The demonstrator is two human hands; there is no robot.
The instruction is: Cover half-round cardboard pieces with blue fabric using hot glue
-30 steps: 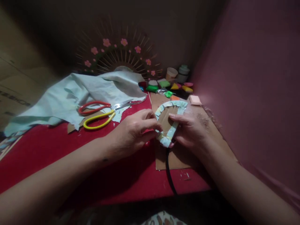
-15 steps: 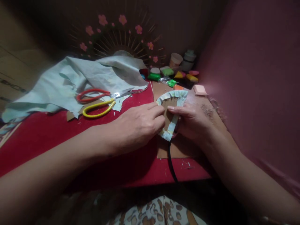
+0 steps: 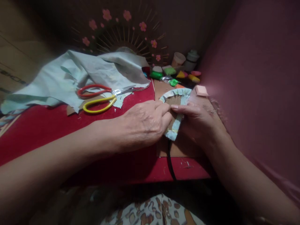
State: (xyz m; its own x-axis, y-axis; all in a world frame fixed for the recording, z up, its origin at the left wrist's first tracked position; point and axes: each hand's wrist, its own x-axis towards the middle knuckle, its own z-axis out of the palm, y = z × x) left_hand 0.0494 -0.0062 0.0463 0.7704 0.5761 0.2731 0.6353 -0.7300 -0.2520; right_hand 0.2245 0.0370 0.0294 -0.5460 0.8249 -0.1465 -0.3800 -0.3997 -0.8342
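Observation:
Between my hands is a small cardboard piece [image 3: 174, 101] whose edges are wrapped in pale blue fabric [image 3: 172, 135], folded over in snipped tabs along the curved top. My right hand [image 3: 198, 120] grips its right side, thumb lying on the bare cardboard and fingers behind. My left hand [image 3: 147, 123] is closed at the left edge, its fingers curled over the fabric border; the fingertips are hidden. Left of the hands, scissors [image 3: 114, 93] with one red and one yellow handle rest partly open on the red table [image 3: 126, 165].
A large pale blue cloth [image 3: 91, 72] is heaped at the back left. A cardboard sheet [image 3: 185, 148] lies under my hands. Behind it are several clay packets [image 3: 169, 70], a plastic cup [image 3: 178, 59], a bottle [image 3: 191, 59] and a pink block [image 3: 201, 91]. A black cable [image 3: 170, 162] crosses the front edge.
Both hands and the fabric-edged cardboard have shifted slightly to the right in view. The camera view has moved a little too. The grip on the piece looks much the same.

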